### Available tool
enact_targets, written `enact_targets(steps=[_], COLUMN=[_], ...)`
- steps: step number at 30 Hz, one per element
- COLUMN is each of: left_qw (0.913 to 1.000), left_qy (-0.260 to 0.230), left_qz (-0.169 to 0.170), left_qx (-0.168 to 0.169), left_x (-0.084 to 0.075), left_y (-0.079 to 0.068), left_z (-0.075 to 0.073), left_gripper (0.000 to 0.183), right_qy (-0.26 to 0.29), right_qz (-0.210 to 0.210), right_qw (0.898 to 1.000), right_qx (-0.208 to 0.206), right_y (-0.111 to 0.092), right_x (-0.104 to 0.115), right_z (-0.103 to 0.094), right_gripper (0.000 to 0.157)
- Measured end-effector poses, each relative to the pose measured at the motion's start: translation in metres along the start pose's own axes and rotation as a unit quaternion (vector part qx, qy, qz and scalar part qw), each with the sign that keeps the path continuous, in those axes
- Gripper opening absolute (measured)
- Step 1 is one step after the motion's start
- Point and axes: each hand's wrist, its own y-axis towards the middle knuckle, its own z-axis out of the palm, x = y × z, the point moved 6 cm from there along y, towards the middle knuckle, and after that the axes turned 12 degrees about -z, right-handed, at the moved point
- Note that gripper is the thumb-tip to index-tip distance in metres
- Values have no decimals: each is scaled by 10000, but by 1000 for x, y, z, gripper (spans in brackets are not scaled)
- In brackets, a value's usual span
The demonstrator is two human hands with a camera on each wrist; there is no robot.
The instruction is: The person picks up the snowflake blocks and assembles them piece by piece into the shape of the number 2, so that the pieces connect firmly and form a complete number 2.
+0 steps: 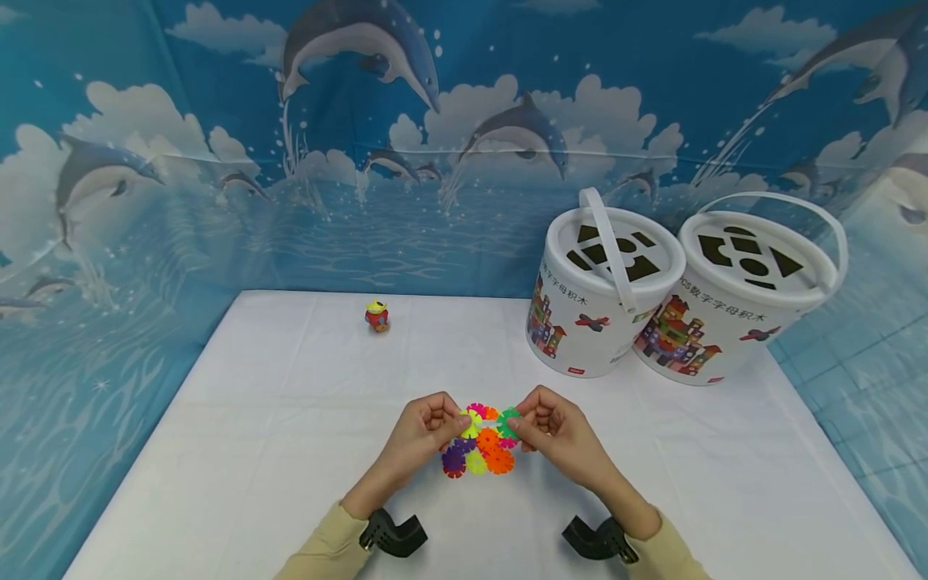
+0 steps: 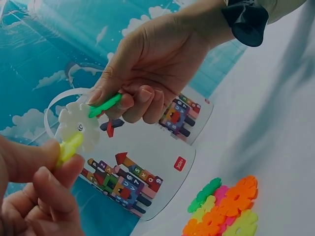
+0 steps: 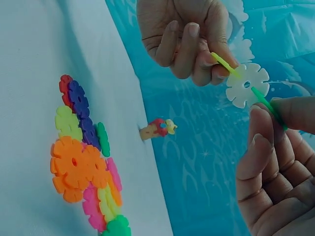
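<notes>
At the left-wrist view's lower left, the left hand (image 2: 44,196) pinches a yellow disc (image 2: 70,148); upper centre, the right hand (image 2: 155,71) pinches a green disc (image 2: 104,105), both grips closed. Between sits a white disc (image 2: 74,118), likely light, stiff, best held by its rim.

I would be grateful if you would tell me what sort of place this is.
Probably a play or filming area: a dolphin-printed backdrop surrounds a white tabletop, on which colourful flower-shaped pieces lie.
</notes>
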Motion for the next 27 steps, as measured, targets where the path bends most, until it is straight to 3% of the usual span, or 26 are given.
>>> enact_targets(steps=[14, 19, 27], left_qw=[9998, 9993, 9974], left_qy=[-213, -354, -420], left_qz=[47, -72, -586], left_qx=[4, 10, 6], left_x=[2, 4, 9], left_y=[0, 0, 2], left_z=[3, 2, 3], left_gripper=[21, 23, 22], right_qy=[130, 195, 232], right_qz=[-851, -744, -420], right_qw=[9957, 9960, 9977], right_qx=[-326, -464, -470], right_y=[-3, -3, -2], right_x=[3, 2, 2], right_z=[11, 14, 12], right_gripper=[13, 14, 16])
